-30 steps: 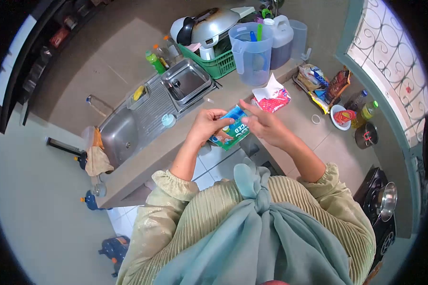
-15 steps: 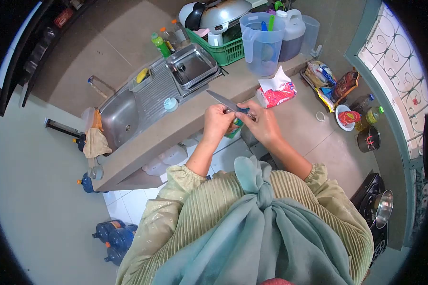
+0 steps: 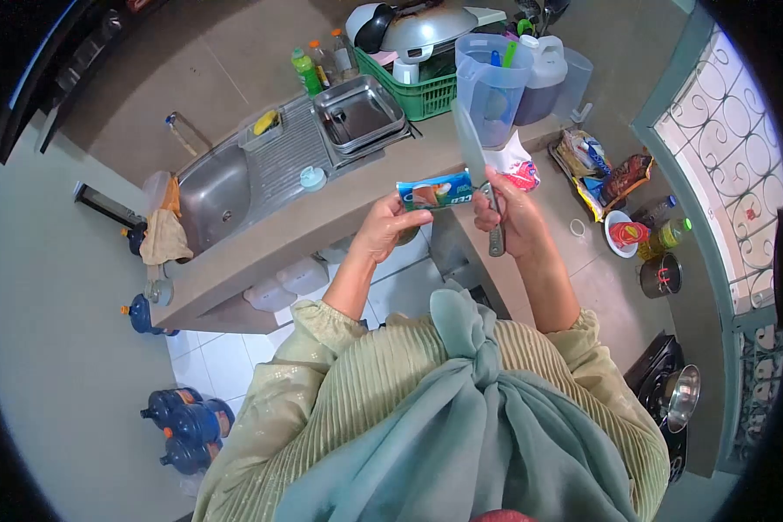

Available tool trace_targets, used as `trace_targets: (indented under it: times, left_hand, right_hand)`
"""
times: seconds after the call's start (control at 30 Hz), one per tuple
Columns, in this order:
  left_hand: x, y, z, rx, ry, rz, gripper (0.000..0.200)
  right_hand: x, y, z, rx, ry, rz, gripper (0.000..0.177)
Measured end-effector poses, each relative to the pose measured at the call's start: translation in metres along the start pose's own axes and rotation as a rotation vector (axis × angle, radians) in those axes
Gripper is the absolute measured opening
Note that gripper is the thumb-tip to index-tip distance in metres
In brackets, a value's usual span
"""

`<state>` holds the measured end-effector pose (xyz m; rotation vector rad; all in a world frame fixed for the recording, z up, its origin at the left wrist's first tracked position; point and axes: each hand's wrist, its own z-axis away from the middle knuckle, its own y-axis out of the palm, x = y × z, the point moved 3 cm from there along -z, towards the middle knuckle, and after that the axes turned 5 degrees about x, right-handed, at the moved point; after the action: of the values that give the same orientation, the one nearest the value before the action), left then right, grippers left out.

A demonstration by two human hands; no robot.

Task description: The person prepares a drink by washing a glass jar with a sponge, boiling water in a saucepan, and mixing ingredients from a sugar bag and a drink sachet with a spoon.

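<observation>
My left hand [image 3: 383, 228] pinches a small blue-and-green printed packet [image 3: 435, 192] by its left end, holding it level over the gap in front of the counter. In my right hand [image 3: 520, 216] is a knife [image 3: 471, 143] with a broad pale blade, gripped by its patterned grey handle. The blade points up and slightly left, away from my body, and its lower part stands just right of the packet's right end. Behind the knife and right hand lies a red-and-white tissue pack [image 3: 520, 167] on the counter, partly covered.
To the left are the steel sink [image 3: 220, 196] and a metal basin [image 3: 357, 113] on the drainboard. A green dish basket [image 3: 431, 100] and a large plastic jug [image 3: 491, 96] stand along the back. Food packs [image 3: 587, 157], bottles and a pan [image 3: 683, 391] are at right.
My hands have moved apart, from close together around the knife and packet. The knife has turned more upright in my right hand, and the packet's printed face now shows.
</observation>
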<state>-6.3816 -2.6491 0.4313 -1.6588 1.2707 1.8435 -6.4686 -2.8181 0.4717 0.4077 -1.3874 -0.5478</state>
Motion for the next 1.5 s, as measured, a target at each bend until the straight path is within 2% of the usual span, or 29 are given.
trace_targets:
  times: [0.07,0.2,0.27,0.37,0.47,0.53,0.6,0.67,0.73,0.77,0.83,0.87,0.93,0.97,1.0,1.07,1.13,1.2,1.27,1.33,1.4,1.43,1.5]
  left_hand:
    - [0.010,0.002,0.003,-0.028,-0.012,0.108,0.034]
    - [0.018,0.004,0.005,-0.135,0.006,0.162,0.026]
    - [0.019,-0.003,0.006,-0.235,0.075,0.126,0.019]
    - [0.017,-0.011,0.009,-0.320,0.166,0.192,0.013]
    - [0.010,-0.023,0.015,-0.309,0.238,0.248,0.012]
    - [0.000,-0.024,0.018,-0.348,0.245,0.180,0.015]
    - [-0.017,-0.036,0.025,-0.318,0.205,-0.094,0.019]
    - [-0.055,-0.047,0.039,-0.311,0.258,-0.519,0.023]
    - [-0.101,-0.051,0.060,-0.298,0.334,-0.423,0.024]
    - [-0.106,-0.057,0.066,-0.298,0.330,-0.425,0.024]
    - [-0.097,-0.062,0.074,-0.111,-0.079,-0.066,0.020]
    - [-0.091,-0.071,0.069,-0.117,-0.074,-0.070,0.020]
    - [-0.077,-0.085,0.054,-0.005,-0.165,-1.103,0.021]
    - [-0.073,-0.089,0.056,0.005,-0.309,-0.792,0.022]
    - [-0.075,-0.090,0.054,0.002,-0.309,-0.796,0.022]
    - [-0.073,-0.082,0.049,0.125,-0.118,-0.626,0.026]
    - [-0.084,-0.062,0.048,0.185,-0.114,-0.666,0.024]
    - [-0.091,-0.043,0.047,0.260,-0.052,-0.433,0.024]
    - [-0.096,-0.046,0.045,0.299,-0.088,-0.414,0.027]
    - [-0.105,-0.043,0.044,0.341,-0.136,-0.414,0.023]
    - [-0.089,-0.067,0.035,0.353,-0.179,-0.515,0.020]
    - [-0.085,-0.071,0.033,0.364,-0.222,-0.613,0.020]
    - [-0.077,-0.072,0.030,0.276,-0.181,-0.565,0.019]
  right_hand:
    - [0.003,0.006,-0.001,0.188,-0.012,-0.252,0.022]
    - [-0.001,0.013,-0.003,0.150,-0.029,-0.362,0.020]
    - [-0.005,0.014,-0.002,0.047,-0.033,-0.456,0.021]
    - [-0.007,0.021,0.004,0.056,-0.031,-0.342,0.022]
    - [-0.017,0.013,0.002,0.119,0.015,-0.256,0.025]
    - [-0.023,0.007,0.001,0.150,0.044,-0.247,0.028]
    - [-0.025,0.011,0.003,0.183,0.072,-0.237,0.031]
    - [-0.018,0.017,0.008,0.072,0.006,-0.174,0.040]
    - [-0.018,0.009,0.006,0.024,-0.036,-0.124,0.044]
    - [-0.018,0.003,0.006,-0.026,-0.074,-0.069,0.049]
    - [-0.020,-0.002,0.003,-0.042,-0.092,-0.043,0.049]
    - [-0.020,-0.002,0.001,-0.055,-0.117,-0.012,0.050]
    - [-0.021,0.006,-0.001,-0.061,-0.152,0.083,0.049]
    - [-0.020,0.012,-0.003,-0.072,-0.196,0.178,0.049]
    - [-0.017,0.019,-0.006,-0.067,-0.198,0.176,0.049]
    - [-0.019,0.034,-0.008,-0.032,-0.088,0.414,0.039]
    - [-0.030,0.047,-0.022,-0.027,-0.067,0.453,0.032]
    - [-0.032,0.063,-0.040,0.027,-0.259,0.761,0.029]
    - [-0.027,0.069,-0.054,0.071,-0.258,0.848,0.029]
    - [-0.020,0.080,-0.053,0.111,-0.257,0.932,0.028]
    - [-0.012,0.094,-0.044,0.231,0.069,0.761,0.029]
    - [-0.018,0.090,-0.049,0.236,0.074,0.766,0.029]
    - [-0.030,0.076,-0.061,0.177,-0.170,1.009,0.032]
